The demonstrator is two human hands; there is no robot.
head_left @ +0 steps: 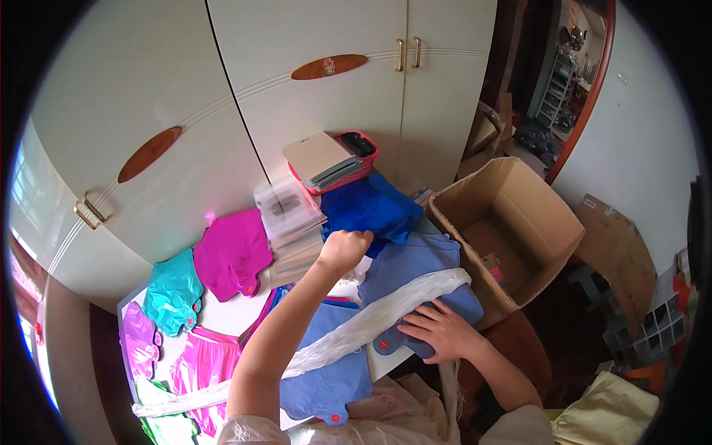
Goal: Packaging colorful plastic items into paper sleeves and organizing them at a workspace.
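Clear packets (pixel 288 210) under closed left hand (pixel 343 247); right hand (pixel 437 326) flat on blue pad (pixel 415 274).

One view only, from a head-worn fisheye camera looking steeply down and forward over the bench (pixel 222 315). It sits close above the bench: the person's forearms enter from the lower edge and fill the lower centre. The white wardrobe (pixel 319 104) rises directly behind the bench, so the view faces it. The open cardboard box (pixel 512 222) lies right of the bench, a doorway beyond it. Straight edges bow toward the dark rim, where detail is probably unreliable. No second view shares the scene.
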